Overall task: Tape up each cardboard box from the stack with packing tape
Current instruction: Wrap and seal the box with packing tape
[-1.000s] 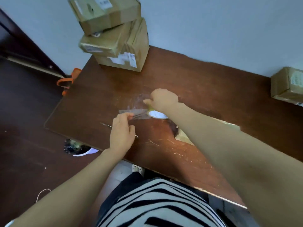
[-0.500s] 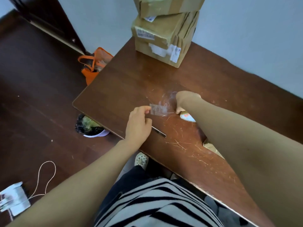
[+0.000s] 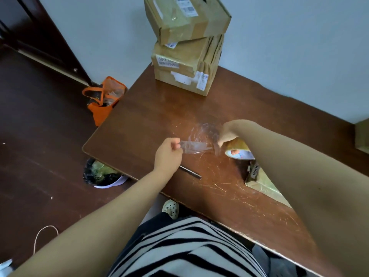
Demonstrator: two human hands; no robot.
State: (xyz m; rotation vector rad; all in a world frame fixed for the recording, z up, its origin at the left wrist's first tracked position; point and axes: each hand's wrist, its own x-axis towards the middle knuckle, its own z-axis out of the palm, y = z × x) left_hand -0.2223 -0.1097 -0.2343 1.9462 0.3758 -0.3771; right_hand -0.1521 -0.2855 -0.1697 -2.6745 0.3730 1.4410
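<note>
Head view: left hand [image 3: 168, 154] pinches the free end of a clear tape strip [image 3: 194, 145], and right hand [image 3: 227, 134] grips the roll [image 3: 239, 150] just above the bench [image 3: 139, 120]. The stack [image 3: 187, 56] stands well apart at the far edge; another box [image 3: 263, 182] lies under the right arm. If it goes slack, the strip could fold on itself or stick to the bench. Labels on the stack are too blurred to read surely

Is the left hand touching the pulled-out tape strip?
Touching. The head view shows the left hand pinching one end of the tape strip, which runs to the tape roll in the right hand.
</note>
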